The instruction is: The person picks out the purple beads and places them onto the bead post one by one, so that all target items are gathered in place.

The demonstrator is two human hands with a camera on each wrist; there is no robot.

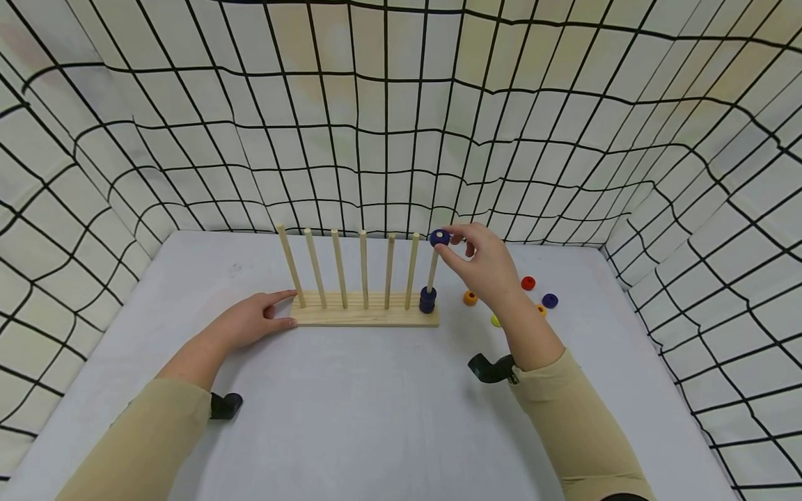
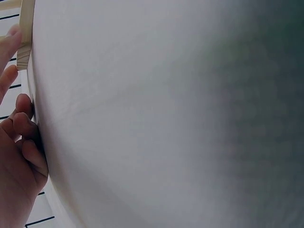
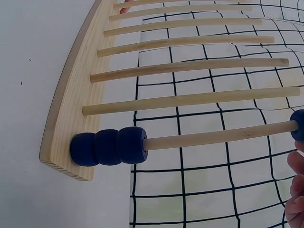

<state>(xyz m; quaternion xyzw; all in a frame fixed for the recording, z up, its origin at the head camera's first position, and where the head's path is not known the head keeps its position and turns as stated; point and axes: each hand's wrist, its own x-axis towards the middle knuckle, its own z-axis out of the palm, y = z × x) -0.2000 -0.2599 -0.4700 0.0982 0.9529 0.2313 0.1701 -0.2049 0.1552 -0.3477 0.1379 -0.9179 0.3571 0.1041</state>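
1. The blue bead [image 1: 434, 239] sits at the top of the rightmost peg [image 1: 433, 268], threaded over its tip.
2. The right hand [image 1: 482, 259] has its grip pinching that bead between thumb and fingers; a light hold on the sides should let it slide without binding.
3. Best keep the bead level across the peg, since a tilt could jam it.
4. Three blue beads [image 3: 108, 147] are stacked at the peg's foot, so lowering should end softly on the topmost.
5. The left hand [image 1: 250, 321] has its grip spread, thumb and forefinger touching the left end of the wooden base [image 1: 366, 316] on the bench [image 1: 351, 396]; steady pressure there should limit skidding.
6. Loose beads [image 1: 528, 283] lie near the right forearm; a raised wrist would avoid brushing them.
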